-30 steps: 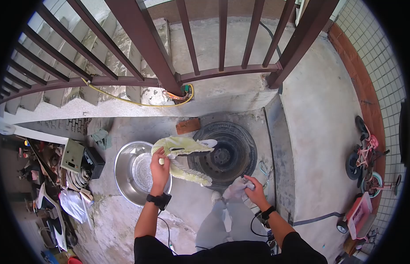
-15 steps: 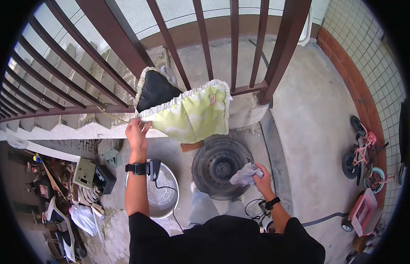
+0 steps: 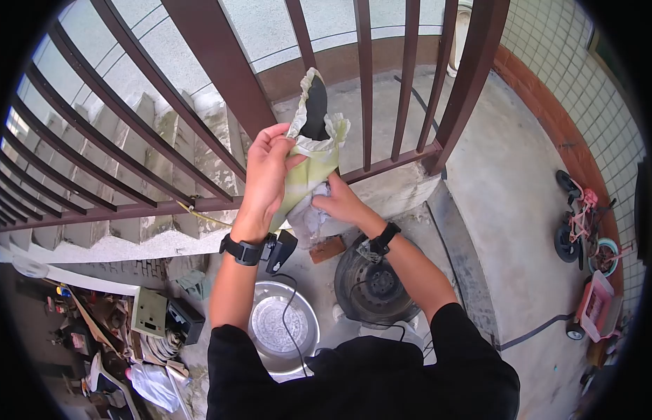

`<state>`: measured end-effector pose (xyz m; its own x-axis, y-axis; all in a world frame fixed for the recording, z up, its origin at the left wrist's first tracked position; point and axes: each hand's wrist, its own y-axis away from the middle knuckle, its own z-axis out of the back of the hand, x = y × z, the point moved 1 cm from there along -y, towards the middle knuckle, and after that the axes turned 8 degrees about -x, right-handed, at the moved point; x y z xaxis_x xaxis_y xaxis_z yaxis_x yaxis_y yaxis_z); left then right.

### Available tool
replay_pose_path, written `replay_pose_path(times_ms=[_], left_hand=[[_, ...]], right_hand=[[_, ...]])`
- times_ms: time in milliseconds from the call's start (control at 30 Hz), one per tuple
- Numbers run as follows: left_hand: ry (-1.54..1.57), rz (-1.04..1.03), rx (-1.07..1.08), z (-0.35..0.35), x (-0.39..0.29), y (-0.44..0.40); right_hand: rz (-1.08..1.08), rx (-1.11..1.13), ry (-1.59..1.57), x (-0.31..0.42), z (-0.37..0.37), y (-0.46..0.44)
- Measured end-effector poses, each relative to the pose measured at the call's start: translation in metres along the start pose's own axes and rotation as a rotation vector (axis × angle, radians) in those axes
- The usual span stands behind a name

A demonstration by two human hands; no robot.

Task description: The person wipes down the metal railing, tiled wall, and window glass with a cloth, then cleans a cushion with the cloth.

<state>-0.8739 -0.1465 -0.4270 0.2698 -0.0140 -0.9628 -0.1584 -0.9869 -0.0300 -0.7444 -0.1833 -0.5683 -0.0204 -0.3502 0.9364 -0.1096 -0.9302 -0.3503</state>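
Note:
A yellow-green patterned cloth cover [image 3: 303, 178] with a ruffled pale edge and a dark inner side hangs in front of the brown railing. At its ruffled edge my left hand [image 3: 268, 168] is closed, pinching the fabric. Lower down and to the right, my right hand [image 3: 340, 201] grips a crumpled greyish-white cloth [image 3: 309, 218], which touches the cover. Both wrists wear black bands, and a small black device with a cable sits at the left one.
Brown railing bars [image 3: 364, 91] rise ahead, with steps [image 3: 140, 182] behind them at left. Below are a metal basin [image 3: 310, 318], a tire [image 3: 347, 276] and a brick [image 3: 327, 249]. Clutter lies at lower left; a pink bicycle [image 3: 585, 210] and red cart [image 3: 593, 308] stand right.
The cover has turned narrower, nearly edge-on, and its spread face has folded away. My right hand has moved up and left with the greyish cloth, from over the tire to the cover.

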Motion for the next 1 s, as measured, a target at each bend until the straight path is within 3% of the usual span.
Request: replay_pose_path(times_ms=[133,400,533,633,700,833,867,900,1000], left_hand=[[-0.012,-0.154,0.027,0.008,-0.036,-0.006],[0.725,-0.539,0.225,0.023,-0.057,-0.013],[1.004,-0.488,0.256,0.038,-0.041,0.000],[1.038,-0.358,0.169,0.047,0.020,0.001],[0.907,-0.371,0.041,0.036,0.049,0.009],[0.674,-0.092,-0.154,0.060,0.181,-0.011],[0.641,-0.045,-0.151,0.069,0.210,-0.008],[0.608,-0.003,-0.141,0.075,0.231,-0.005],[0.507,0.072,0.038,0.097,0.235,0.015]], right_hand=[[0.155,-0.069,0.104,0.022,-0.015,-0.054],[0.629,-0.066,0.580,0.127,0.004,-0.127],[0.699,0.000,0.762,0.168,0.001,-0.117],[0.672,0.081,0.935,0.141,0.004,-0.111],[0.498,0.184,1.014,0.098,0.012,-0.105],[0.342,0.248,0.850,-0.048,0.042,-0.070],[0.322,0.241,0.781,-0.073,0.042,-0.058],[0.045,0.317,0.749,-0.078,0.037,-0.044],[0.139,0.413,0.732,-0.098,0.022,-0.008]])
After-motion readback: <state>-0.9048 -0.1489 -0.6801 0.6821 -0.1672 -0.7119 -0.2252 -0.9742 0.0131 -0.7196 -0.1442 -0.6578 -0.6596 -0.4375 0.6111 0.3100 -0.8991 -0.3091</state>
